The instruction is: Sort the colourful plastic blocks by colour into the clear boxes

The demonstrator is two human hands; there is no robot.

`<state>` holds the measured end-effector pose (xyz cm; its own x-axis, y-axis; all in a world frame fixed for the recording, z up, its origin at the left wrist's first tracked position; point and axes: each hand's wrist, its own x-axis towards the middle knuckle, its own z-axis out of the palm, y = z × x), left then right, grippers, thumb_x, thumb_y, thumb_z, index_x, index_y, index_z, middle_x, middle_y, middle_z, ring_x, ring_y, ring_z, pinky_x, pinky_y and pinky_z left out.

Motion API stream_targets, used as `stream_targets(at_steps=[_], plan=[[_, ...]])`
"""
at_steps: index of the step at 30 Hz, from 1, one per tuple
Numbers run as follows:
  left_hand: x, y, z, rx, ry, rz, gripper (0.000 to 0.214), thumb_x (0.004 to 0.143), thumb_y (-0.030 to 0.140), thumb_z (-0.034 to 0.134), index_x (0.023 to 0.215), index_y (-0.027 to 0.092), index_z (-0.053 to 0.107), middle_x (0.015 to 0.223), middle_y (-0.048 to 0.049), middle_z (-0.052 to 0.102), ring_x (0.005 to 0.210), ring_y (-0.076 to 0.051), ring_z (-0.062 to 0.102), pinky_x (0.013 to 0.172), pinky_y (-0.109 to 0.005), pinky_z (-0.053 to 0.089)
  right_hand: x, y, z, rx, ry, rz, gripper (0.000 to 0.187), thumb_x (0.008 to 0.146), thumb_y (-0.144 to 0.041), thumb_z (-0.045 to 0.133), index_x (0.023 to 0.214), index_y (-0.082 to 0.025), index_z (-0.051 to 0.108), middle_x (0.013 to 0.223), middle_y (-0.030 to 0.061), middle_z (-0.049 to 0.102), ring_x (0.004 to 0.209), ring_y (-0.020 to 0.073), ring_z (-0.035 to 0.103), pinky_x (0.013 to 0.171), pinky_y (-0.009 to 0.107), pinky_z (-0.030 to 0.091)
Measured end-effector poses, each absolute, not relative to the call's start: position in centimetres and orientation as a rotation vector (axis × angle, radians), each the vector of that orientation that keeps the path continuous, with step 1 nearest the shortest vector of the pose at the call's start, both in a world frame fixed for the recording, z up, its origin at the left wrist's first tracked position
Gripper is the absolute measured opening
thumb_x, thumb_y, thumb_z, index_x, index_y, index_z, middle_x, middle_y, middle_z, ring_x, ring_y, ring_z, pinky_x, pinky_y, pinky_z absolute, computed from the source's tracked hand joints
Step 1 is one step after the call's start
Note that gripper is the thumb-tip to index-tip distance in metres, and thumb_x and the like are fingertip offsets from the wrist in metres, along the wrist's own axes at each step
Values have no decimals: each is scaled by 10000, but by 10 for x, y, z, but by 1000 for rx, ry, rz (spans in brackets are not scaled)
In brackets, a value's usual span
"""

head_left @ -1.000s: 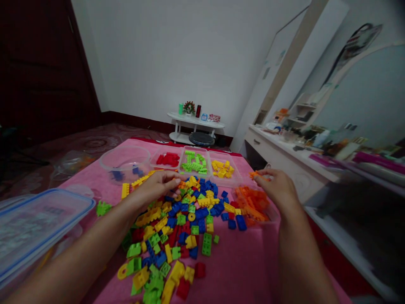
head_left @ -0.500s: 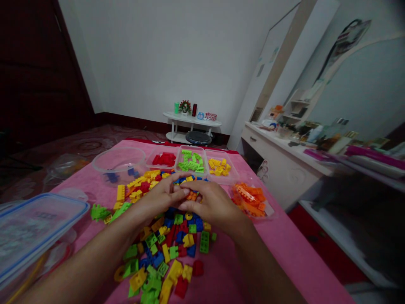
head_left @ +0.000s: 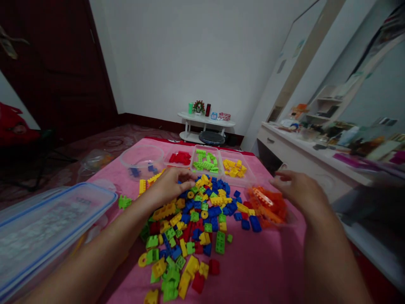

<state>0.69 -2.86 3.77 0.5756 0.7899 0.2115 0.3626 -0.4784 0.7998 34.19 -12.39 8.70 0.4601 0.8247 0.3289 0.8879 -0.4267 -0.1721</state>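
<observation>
A mixed heap of toy building bricks (head_left: 202, 211) in yellow, blue, green and red spreads over the pink cloth. My left hand (head_left: 173, 184) rests at the heap's far left part, thumb and fingers apart, with no brick visible in it. Over the right edge of a clear container of orange bricks (head_left: 268, 204) hangs my right hand (head_left: 295, 192). Its fingers are loosely bent and apart, and nothing shows between them. Loose blue bricks (head_left: 255, 223) lie just left of that container.
Behind the heap stand clear containers of red bricks (head_left: 180, 158), green bricks (head_left: 205, 162) and yellow bricks (head_left: 234, 168), beside a round tub (head_left: 141, 157) with a few blue ones. A blue-rimmed lidded box (head_left: 60, 228) lies at left. A dresser (head_left: 303, 156) stands right of the table.
My right hand has moved from beside my left hand, over the heap, rightward to the orange container. The orange pieces by my fingers are gone from there. The whole view has shifted slightly.
</observation>
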Motion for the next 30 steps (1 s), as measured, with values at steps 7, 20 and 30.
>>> stream_targets(at_steps=[7,20,30], plan=[[11,-46,32,2450,941,368,391,643,298,732,1026,229,691,941,-41,692,821,-212,619,689,-273,444,273,-111,65,-2020,-2007,196,189,706,-259,674,891,-242,704,922,30,701,808,209,629,684,302,454],[16,-48,28,2530,1051,335,194,691,139,608,833,224,710,792,-21,698,747,-188,616,644,-255,412,213,-107,41,-1959,-2235,278,126,685,-296,681,723,-197,613,685,6,594,622,145,517,534,250,259],[24,-40,30,1230,788,737,220,693,230,662,879,135,592,639,11,579,546,-95,555,561,-232,501,186,-99,36,-1391,-1635,755,337,795,-328,570,1107,-201,560,837,-2,597,550,87,521,485,212,394]])
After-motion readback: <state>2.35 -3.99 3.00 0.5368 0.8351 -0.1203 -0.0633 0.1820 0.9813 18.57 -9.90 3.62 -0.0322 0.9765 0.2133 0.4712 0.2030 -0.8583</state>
